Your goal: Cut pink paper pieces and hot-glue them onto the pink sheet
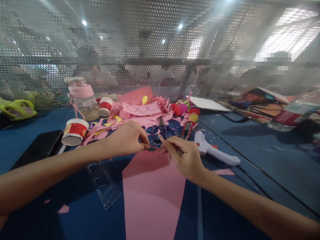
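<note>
My left hand and my right hand meet fingertip to fingertip over the top edge of a large pink paper sheet that lies flat on the blue table. The left thumb and forefinger pinch a small pink paper piece. In my right hand's closed fingers is a thin pink strip that points up and to the left; I cannot make out what it is more exactly. Both forearms reach in from the bottom corners.
Behind the hands lies a heap of pink paper scraps. Beside it are two red paper cups and a pink-capped bottle. A white glue gun lies right of my right hand and a clear ruler left of the sheet. A perforated screen closes the back.
</note>
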### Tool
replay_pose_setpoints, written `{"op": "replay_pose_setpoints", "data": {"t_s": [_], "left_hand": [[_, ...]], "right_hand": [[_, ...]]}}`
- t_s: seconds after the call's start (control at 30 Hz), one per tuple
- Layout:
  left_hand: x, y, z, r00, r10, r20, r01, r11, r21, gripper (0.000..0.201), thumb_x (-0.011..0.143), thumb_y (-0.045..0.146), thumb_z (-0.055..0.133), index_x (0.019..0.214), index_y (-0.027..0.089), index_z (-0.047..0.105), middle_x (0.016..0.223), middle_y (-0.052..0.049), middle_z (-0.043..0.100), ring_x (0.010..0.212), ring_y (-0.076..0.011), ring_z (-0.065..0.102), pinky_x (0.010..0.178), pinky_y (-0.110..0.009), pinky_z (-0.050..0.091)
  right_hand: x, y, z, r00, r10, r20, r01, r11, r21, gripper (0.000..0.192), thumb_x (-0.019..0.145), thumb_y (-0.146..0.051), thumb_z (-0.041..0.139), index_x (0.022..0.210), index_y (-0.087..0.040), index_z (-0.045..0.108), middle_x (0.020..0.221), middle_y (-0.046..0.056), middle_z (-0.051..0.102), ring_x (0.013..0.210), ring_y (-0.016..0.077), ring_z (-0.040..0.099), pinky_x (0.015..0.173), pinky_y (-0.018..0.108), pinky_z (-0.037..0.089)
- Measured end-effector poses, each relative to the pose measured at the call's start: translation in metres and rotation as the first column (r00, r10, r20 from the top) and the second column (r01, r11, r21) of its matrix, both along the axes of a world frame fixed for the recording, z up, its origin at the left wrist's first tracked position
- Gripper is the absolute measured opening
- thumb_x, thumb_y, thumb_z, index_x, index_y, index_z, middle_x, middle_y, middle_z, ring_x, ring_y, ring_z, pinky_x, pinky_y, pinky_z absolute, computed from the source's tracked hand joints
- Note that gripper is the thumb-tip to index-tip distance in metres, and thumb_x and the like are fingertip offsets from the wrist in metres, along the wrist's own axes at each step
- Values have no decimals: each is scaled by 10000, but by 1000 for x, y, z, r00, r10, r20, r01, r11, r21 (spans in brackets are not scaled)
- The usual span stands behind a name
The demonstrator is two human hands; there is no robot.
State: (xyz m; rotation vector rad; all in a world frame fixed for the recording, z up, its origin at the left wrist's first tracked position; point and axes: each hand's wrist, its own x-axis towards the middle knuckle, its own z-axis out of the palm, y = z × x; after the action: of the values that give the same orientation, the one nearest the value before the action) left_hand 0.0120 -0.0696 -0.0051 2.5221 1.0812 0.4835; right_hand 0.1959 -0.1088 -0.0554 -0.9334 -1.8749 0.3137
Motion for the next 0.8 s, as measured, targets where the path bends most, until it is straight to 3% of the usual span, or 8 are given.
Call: {"op": "replay_pose_setpoints", "data": {"t_s": [0.43,0.8], "left_hand": [[1,-3,2,996,51,-68,-55,997,-62,242,647,378,624,635,156,721,494,-25,626,434,-86,452,418,-212,291],[0,-1,3,998,28,-56,-36,988,-150,171,640,312,626,689,186,729,551,-13,659,507,-108,512,460,-213,327]], "right_hand": [[-1,-1,2,996,-26,89,22,999,49,256,847,-164,436,627,-188,566,595,16,630,556,115,594,543,236,449],[0,-1,-1,996,-31,85,29,999,29,228,842,-164,457,651,-187,581,609,13,643,563,113,593,539,229,437]]}}
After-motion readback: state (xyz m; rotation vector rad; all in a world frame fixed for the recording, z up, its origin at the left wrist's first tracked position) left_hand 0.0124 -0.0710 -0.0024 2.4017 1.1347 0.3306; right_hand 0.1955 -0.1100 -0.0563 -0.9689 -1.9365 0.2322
